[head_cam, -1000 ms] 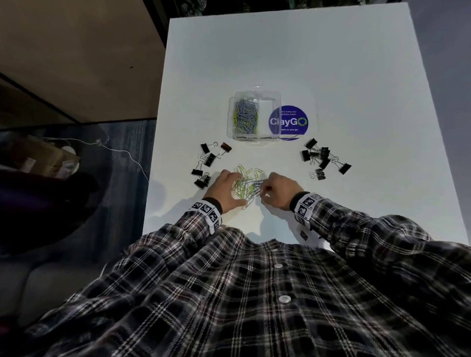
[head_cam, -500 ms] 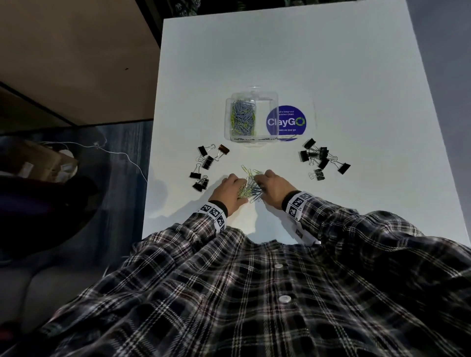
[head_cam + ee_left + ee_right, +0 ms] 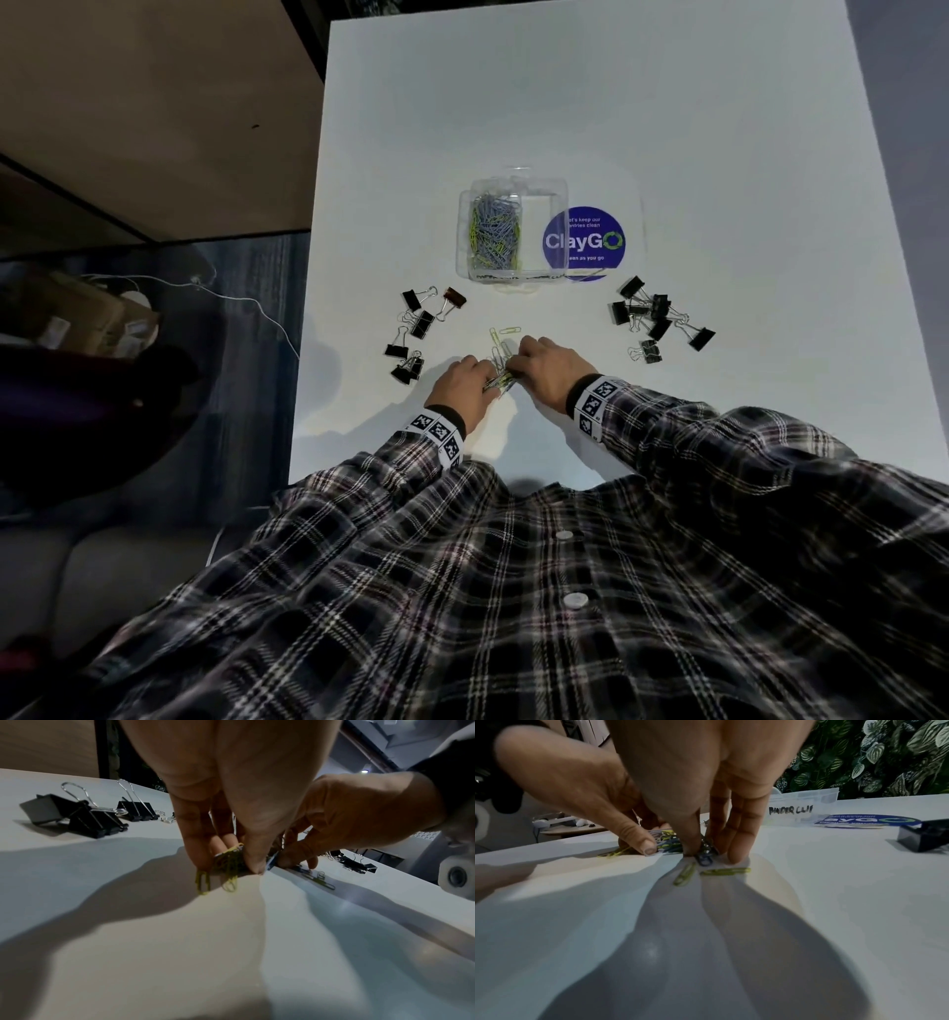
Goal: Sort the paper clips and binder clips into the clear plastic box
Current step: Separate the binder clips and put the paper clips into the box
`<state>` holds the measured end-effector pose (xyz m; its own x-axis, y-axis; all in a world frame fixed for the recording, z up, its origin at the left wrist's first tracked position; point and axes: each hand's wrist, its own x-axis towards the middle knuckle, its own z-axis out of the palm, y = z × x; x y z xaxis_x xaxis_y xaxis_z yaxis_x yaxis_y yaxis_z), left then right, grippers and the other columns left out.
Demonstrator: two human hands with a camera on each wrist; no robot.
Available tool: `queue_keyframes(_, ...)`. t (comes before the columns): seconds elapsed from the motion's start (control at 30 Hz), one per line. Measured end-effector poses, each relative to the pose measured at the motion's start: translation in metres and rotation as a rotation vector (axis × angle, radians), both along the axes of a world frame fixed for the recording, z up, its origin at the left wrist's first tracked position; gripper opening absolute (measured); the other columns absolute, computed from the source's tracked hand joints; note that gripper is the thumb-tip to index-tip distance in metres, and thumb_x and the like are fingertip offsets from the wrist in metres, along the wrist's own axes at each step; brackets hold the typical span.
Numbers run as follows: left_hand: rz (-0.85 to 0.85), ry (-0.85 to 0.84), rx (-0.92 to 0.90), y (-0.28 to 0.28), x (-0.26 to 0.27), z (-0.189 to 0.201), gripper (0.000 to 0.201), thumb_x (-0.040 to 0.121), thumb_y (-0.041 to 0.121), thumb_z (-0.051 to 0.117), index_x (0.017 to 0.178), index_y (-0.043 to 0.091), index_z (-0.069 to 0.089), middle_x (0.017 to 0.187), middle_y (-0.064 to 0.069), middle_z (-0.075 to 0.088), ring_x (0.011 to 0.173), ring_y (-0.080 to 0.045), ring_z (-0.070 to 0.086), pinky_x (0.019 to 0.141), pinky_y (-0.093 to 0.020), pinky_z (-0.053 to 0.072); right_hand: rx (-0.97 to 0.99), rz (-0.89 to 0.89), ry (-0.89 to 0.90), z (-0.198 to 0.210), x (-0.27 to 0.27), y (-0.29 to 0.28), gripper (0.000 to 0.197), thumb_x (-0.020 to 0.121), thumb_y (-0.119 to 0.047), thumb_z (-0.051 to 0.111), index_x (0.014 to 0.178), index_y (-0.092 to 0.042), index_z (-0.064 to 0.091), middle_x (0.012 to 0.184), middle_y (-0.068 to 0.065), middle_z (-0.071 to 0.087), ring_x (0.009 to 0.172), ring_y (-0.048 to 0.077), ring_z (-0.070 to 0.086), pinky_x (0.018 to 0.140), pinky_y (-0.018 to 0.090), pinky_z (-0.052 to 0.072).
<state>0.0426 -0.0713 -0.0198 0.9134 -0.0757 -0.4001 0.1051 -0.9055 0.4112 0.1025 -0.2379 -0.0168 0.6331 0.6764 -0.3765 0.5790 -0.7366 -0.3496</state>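
White counter [image 3: 667, 128] under dim light, leafy green wall [image 3: 885, 756] behind. At its near middle, small heap of yellow-green and blue wire paper clips [image 3: 500, 371], raked together from both sides. Left hand [image 3: 458, 386] curled, fingers [image 3: 195, 841] pinching a yellow-green bunch; right hand [image 3: 552, 371] likewise clamped on blue ones, with a few strays flat beside it. Just beyond, clear plastic box [image 3: 513, 234]: one compartment already well filled with paper clips, the other, hand-labelled for binder clips, apparently bare. Black binder clips [image 3: 416, 329] left, a second cluster [image 3: 655, 316] right, all untouched. Roughly halfway, at a guess. Round purple sticker [image 3: 585, 241] beside the box; cardboard boxes [image 3: 77, 318] on the floor.
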Motion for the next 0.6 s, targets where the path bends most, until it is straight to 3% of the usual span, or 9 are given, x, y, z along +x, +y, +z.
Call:
queue_keyframes(0.3, -0.065, -0.015, -0.03, 0.011, 0.004, -0.005, 0.025, 0.096, 0.022, 0.052, 0.115, 0.008, 0.059, 0.109, -0.013, 0.058, 0.106, -0.03, 0.051, 0.083, -0.039, 0.047, 0.001, -0.071, -0.018, -0.009, 0.006, -0.007, 0.017, 0.093, -0.013, 0.052, 0.108, -0.007, 0.059, 0.104, 0.014, 0.054, 0.095, 0.034, 0.053, 0.065, 0.041, 0.047)
queue_keyframes(0.47, -0.085, -0.044, -0.09, 0.018, 0.007, 0.002, 0.022, 0.094, 0.023, 0.055, 0.109, 0.009, 0.061, 0.1, -0.011, 0.06, 0.096, -0.028, 0.054, 0.08, -0.035, 0.045, -0.009, -0.109, 0.001, -0.013, 0.007, -0.012, 0.021, 0.084, -0.005, 0.06, 0.104, -0.008, 0.061, 0.104, 0.012, 0.054, 0.097, 0.034, 0.052, 0.067, 0.04, 0.049)
queue_keyframes(0.6, -0.099, -0.066, -0.137, 0.027, 0.02, 0.016, 0.016, 0.094, 0.027, 0.055, 0.1, 0.014, 0.062, 0.088, -0.001, 0.056, 0.083, -0.021, 0.055, 0.076, -0.032, 0.047, 0.084, -0.259, 0.071, -0.004, 0.009, -0.015, 0.02, 0.094, -0.012, 0.047, 0.1, -0.004, 0.065, 0.1, 0.016, 0.056, 0.089, 0.035, 0.057, 0.072, 0.041, 0.05)
